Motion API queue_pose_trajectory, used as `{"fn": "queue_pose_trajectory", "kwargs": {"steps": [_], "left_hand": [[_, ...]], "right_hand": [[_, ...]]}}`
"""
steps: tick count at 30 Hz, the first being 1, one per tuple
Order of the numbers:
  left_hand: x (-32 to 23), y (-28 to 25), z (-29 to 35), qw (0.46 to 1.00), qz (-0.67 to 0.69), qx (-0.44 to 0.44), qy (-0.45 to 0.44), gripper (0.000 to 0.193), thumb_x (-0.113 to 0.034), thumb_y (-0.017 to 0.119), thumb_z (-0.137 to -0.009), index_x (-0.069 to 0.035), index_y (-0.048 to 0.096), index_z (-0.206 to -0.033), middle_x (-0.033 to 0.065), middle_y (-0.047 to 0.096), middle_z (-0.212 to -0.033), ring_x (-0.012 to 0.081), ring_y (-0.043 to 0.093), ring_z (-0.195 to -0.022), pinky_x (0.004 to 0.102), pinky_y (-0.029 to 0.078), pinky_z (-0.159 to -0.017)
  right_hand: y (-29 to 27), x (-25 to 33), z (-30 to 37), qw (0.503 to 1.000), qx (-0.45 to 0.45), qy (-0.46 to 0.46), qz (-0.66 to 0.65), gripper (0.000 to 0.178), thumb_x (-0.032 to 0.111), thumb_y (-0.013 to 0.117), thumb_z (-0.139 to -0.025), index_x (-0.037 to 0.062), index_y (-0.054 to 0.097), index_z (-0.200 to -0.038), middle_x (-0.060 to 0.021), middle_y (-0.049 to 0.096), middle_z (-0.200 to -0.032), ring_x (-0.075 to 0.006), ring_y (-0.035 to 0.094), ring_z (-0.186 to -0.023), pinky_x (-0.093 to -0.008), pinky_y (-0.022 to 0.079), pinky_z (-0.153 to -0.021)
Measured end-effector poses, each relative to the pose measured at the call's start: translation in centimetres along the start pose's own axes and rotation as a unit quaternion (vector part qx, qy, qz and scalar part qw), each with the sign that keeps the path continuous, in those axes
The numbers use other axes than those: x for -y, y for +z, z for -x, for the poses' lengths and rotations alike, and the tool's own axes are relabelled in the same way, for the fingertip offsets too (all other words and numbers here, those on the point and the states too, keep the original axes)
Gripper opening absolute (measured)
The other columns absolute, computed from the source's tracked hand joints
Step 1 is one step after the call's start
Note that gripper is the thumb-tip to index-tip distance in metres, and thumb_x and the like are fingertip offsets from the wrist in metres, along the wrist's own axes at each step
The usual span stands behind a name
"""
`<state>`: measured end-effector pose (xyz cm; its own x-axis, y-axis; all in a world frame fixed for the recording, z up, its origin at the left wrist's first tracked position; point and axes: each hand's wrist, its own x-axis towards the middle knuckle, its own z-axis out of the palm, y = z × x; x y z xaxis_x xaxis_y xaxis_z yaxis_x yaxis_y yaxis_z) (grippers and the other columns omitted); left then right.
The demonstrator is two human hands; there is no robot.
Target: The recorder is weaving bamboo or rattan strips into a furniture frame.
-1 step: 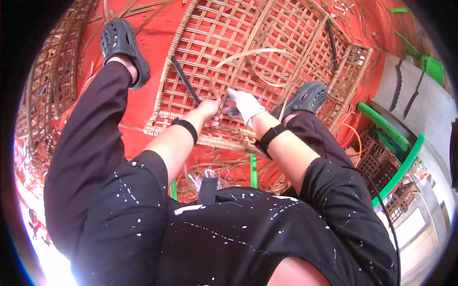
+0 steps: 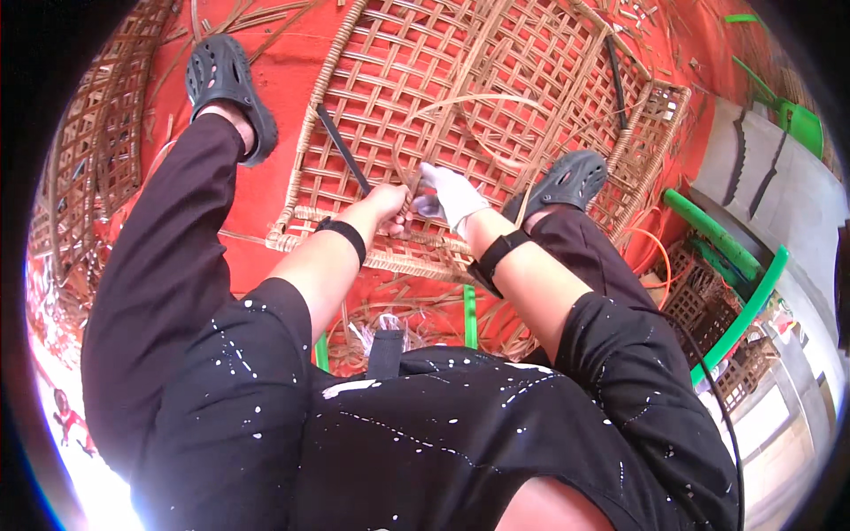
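A seated person works on an openwork woven panel that lies on a red floor covering, between and in front of their feet. Both hands meet above its near edge, a little left of the panel's near right corner area. The bare left hand has its fingers curled, its grip closed on a thin brown strip. The right hand, in a white glove, is just beside it with fingers bent toward the strip; whether its grip has hold of anything cannot be told.

The step in hand appears to be working the strip in at the near edge. The next move would seem to call for the left hand to steady the work while the right draws or tucks the strip.

The strip's visible end points up and slightly left, away from the person. The panel's left edge runs away from them, leaning rightward; its far end leaves the view, so its long axis is uncertain. A pale curved strip arches over the weave. A dark bar slants toward the left hand.
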<state>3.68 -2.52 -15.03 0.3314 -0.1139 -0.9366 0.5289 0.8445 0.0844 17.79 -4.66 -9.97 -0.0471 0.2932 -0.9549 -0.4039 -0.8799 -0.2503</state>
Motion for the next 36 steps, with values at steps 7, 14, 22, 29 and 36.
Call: {"fn": "queue_pose_trajectory", "kwargs": {"steps": [7, 14, 22, 29, 36], "left_hand": [[-1.0, 1.5, 0.5, 1.0, -0.014, 0.011, -0.003, 0.033, -0.025, 0.031, -0.089, -0.004, 0.055, -0.082, 0.0042, 0.056, -0.068, 0.0123, 0.048, -0.045, 0.0298, 0.051, -0.042], [0.5, -0.4, 0.5, 0.997, -0.01, 0.058, 0.058, 0.018, -0.017, 0.048, -0.088, -0.003, 0.056, -0.096, 0.0052, 0.06, -0.083, 0.015, 0.06, -0.061, 0.0293, 0.054, -0.051], [1.3, 0.6, 0.6, 0.975, -0.015, -0.026, 0.218, 0.021, -0.022, 0.062, -0.083, -0.002, 0.06, -0.082, 0.0009, 0.059, -0.069, 0.0088, 0.057, -0.06, 0.0232, 0.048, -0.052], [1.6, 1.0, 0.1, 0.964, -0.051, -0.078, 0.248, 0.03, -0.031, 0.057, -0.087, -0.001, 0.063, -0.085, 0.0015, 0.059, -0.067, 0.0093, 0.057, -0.054, 0.0223, 0.048, -0.048], [-0.2, 1.0, 1.0, 0.989, 0.078, -0.008, 0.127, 0.033, -0.034, 0.043, -0.093, -0.006, 0.06, -0.094, 0.001, 0.059, -0.074, 0.0089, 0.055, -0.055, 0.024, 0.05, -0.051]], "right_hand": [[-3.3, -2.0, -2.3, 0.783, 0.031, -0.273, 0.558, 0.048, 0.045, 0.033, -0.091, 0.0006, 0.05, -0.1, -0.0204, 0.06, -0.093, -0.0333, 0.06, -0.084, -0.0392, 0.046, -0.074], [-0.4, -0.5, 2.2, 0.759, 0.006, -0.156, 0.632, 0.033, 0.03, 0.039, -0.089, 0.0065, 0.06, -0.081, -0.017, 0.062, -0.086, -0.0329, 0.059, -0.084, -0.0406, 0.046, -0.076], [5.8, 17.6, 13.3, 0.962, 0.038, -0.24, 0.124, 0.022, 0.027, 0.056, -0.08, 0.0103, 0.056, -0.065, 0.0045, 0.039, -0.049, -0.0055, 0.033, -0.039, -0.0204, 0.024, -0.037], [6.3, 23.2, 21.7, 0.786, -0.139, -0.572, 0.189, 0.031, 0.026, 0.048, -0.09, 0.0059, 0.054, -0.068, 0.0016, 0.04, -0.046, -0.0043, 0.031, -0.032, -0.0178, 0.023, -0.033], [-2.8, 14.8, 2.5, 0.633, -0.352, -0.583, 0.367, 0.035, 0.03, 0.065, -0.077, -0.0017, 0.06, -0.092, -0.008, 0.062, -0.077, -0.0152, 0.059, -0.058, -0.0277, 0.049, -0.057]]}}
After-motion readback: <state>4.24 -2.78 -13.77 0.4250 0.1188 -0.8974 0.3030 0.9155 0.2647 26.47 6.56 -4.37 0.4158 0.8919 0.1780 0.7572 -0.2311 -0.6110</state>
